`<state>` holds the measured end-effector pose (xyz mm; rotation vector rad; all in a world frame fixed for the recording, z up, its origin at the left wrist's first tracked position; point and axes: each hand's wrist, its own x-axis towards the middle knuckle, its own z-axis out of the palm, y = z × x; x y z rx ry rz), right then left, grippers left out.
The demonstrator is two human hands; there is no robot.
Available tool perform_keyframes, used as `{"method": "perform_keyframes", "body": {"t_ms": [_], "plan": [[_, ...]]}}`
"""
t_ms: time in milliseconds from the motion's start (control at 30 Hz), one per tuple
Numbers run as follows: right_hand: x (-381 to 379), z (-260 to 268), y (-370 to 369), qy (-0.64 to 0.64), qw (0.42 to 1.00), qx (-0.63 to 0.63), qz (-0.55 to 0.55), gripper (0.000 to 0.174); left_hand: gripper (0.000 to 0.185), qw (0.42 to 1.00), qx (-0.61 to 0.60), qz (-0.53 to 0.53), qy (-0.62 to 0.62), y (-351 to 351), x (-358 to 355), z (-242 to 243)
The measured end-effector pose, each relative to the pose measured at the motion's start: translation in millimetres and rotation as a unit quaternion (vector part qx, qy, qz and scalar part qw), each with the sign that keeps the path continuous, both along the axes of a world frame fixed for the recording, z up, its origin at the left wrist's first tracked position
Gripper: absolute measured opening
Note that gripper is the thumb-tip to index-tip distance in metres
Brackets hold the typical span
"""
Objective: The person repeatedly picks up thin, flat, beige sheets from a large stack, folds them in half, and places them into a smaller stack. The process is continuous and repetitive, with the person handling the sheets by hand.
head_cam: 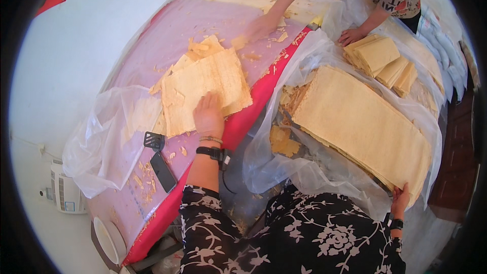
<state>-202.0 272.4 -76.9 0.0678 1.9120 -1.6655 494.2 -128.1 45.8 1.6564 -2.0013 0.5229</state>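
Observation:
My left hand (209, 116) lies with its palm down on the top of a small pile of thin, pale yellow brittle sheets (201, 83), on a plastic-covered table with a red edge. Torn pieces stick out behind the pile. At the right, my right hand (400, 198) has its thumb and fingers at the near corner of a large stack of similar long sheets (361, 121), which rests on clear plastic. Whether its fingers pinch the top sheets is hard to tell. Both wrists wear black bands.
Across the table a person's blurred hand (260, 26) is over scattered flakes; their other hand (352, 36) touches folded sheets (376, 55). A smartphone (163, 172) and a black bracket (154, 140) lie left of my arm. Loose clear plastic (110, 137) drapes the left edge; a white basin (109, 240) is below.

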Motion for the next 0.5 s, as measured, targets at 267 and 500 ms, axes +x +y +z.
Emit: {"method": "perform_keyframes", "body": {"t_ms": [267,500], "plan": [[-7.4,-7.0,1.4,-0.021,1.000,0.007,-0.018,0.036,0.056,0.967,-0.028,0.228,0.109,-89.6,145.0,119.1],[-14.1,-18.7,5.6,0.002,1.000,-0.001,-0.007,0.035,0.050,0.923,-0.135,0.193,0.304,-110.0,228.2,253.1]]}}
